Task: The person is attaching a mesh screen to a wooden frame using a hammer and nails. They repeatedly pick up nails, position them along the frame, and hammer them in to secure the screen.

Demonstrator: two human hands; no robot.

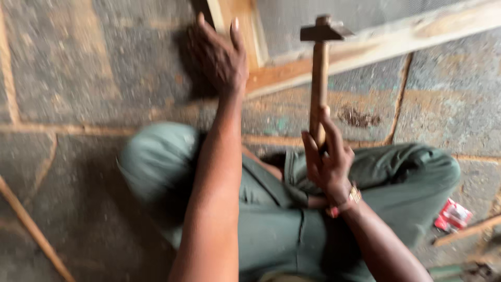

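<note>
1. You are squatting over a stone-slab floor, green trousers filling the lower middle of the view, with a wooden frame lying on the slabs ahead of your knees. Grey mesh appears to be stretched inside it, though blur hides the weave.
2. The step in hand looks like hammering at the frame's corner, caught with the tool raised rather than landing.
3. Your left arm runs straight forward, nearly full stretch, and your left hand lies palm-down with fingers spread on the frame's near corner, steadying it. It presses rather than grasps; nothing is held in it.
4. Your right hand sits close to your body above your knee, wrist cocked back, a watch at the wrist. Its fingers are wrapped tight round the lower end of the hammer.
5. The hammer stands almost upright, its dark metal head at the top of the view, level with the frame's long rail.
6. By my judgement, the next move calls for a short, aimed stroke that lands well apart from your left fingers.
7. No nail shows; motion blur hides anything that small.
</note>
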